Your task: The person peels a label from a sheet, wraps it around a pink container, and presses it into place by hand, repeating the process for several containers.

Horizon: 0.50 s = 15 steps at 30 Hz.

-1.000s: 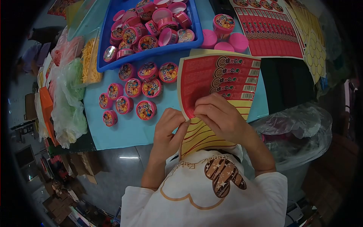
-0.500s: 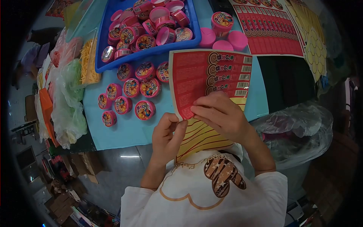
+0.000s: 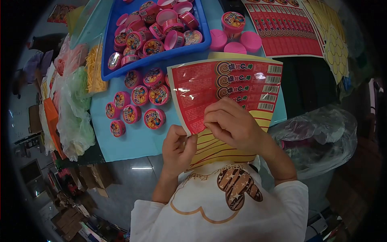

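Note:
A sheet of red sticker labels (image 3: 197, 94) with spirals and barcodes stands bent up in front of me. Its lower part shows yellow backing (image 3: 264, 119) with curved red lines. My left hand (image 3: 179, 147) is closed, pinching the sheet's lower left edge between thumb and fingers. My right hand (image 3: 234, 123) is closed too, its fingertips pinched against the lowest red label over the sheet's middle. Those fingers hide part of that label. Several small pink tubs (image 3: 154, 119) with printed lids sit on the blue table cover to the left of the sheet.
A blue crate (image 3: 157, 56) full of pink tubs stands at the back. Near it are plain pink tubs (image 3: 251, 41) and a labelled tub (image 3: 233, 22). More label sheets (image 3: 288, 44) lie at back right. Clear plastic bags (image 3: 322, 141) hang at right; others (image 3: 74, 105) lie left.
The sheet has swung more upright and spread wider toward me, its barcodes now facing me more fully. My right hand stays pinched at the lowest label; my left hand has hardly moved.

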Available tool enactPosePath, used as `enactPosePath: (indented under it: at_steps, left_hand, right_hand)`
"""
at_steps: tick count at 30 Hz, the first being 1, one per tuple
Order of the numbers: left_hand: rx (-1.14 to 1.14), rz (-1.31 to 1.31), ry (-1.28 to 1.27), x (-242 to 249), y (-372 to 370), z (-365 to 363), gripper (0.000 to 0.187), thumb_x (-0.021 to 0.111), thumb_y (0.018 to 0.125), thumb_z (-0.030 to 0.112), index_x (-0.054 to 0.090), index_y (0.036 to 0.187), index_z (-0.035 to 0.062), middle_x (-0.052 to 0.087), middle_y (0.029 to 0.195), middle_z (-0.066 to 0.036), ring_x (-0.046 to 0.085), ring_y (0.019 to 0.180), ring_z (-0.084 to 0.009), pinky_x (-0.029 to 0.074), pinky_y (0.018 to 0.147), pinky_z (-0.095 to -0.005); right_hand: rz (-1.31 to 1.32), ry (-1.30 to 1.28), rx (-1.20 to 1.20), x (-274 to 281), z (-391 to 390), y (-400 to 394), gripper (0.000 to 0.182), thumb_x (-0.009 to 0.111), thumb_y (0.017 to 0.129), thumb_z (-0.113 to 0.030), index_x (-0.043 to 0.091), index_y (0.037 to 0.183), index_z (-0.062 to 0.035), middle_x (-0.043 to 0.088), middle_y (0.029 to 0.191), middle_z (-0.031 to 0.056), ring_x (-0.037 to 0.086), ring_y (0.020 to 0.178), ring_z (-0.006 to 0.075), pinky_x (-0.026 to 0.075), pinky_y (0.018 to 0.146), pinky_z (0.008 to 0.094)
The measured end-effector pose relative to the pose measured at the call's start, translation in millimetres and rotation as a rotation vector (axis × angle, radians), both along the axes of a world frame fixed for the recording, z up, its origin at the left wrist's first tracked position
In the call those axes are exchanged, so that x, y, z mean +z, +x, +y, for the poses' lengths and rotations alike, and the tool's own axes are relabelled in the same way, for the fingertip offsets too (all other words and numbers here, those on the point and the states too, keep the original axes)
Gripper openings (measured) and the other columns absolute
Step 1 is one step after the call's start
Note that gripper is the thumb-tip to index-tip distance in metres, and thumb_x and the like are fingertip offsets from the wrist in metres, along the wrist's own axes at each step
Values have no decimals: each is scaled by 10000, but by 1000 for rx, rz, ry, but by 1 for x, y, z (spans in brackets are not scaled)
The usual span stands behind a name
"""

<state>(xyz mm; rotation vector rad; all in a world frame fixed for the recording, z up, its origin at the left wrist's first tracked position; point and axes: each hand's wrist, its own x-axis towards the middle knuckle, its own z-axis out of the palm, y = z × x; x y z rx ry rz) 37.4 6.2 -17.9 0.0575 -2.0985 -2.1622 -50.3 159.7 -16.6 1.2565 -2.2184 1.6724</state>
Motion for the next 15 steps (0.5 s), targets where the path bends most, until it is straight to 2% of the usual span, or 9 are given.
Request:
enactPosePath:
  at_steps: [3,10,12,15]
  left_hand:
    - [23,-10,139,1,0,0,123,480,808,-60,442,898,14,501,841,-18,443,708,-26,365,596,-173]
    - [-32,63,46,10,6,1,137,483,787,-85,448,894,-6,527,915,-53,481,821,-75,392,733,-211]
    - [-5,46,238,17,6,6,145,494,780,-82,458,899,-8,531,922,-56,482,845,-81,387,756,-220]
    - [-26,42,254,20,6,3,148,497,780,-75,461,906,-4,532,945,-61,487,866,-87,383,777,-233]
  right_hand:
    - [29,-28,13,0,1,1,217,664,644,11,573,841,3,551,855,102,532,740,229,434,608,305]
    - [148,-14,18,11,3,8,248,675,618,-14,578,844,13,554,855,105,539,734,244,442,631,336]
    - [91,-34,42,15,3,9,242,670,621,-7,578,843,11,555,853,106,541,735,245,444,634,337]
    - [21,-44,73,21,4,9,234,659,626,7,578,845,7,556,847,106,543,736,246,446,638,338]
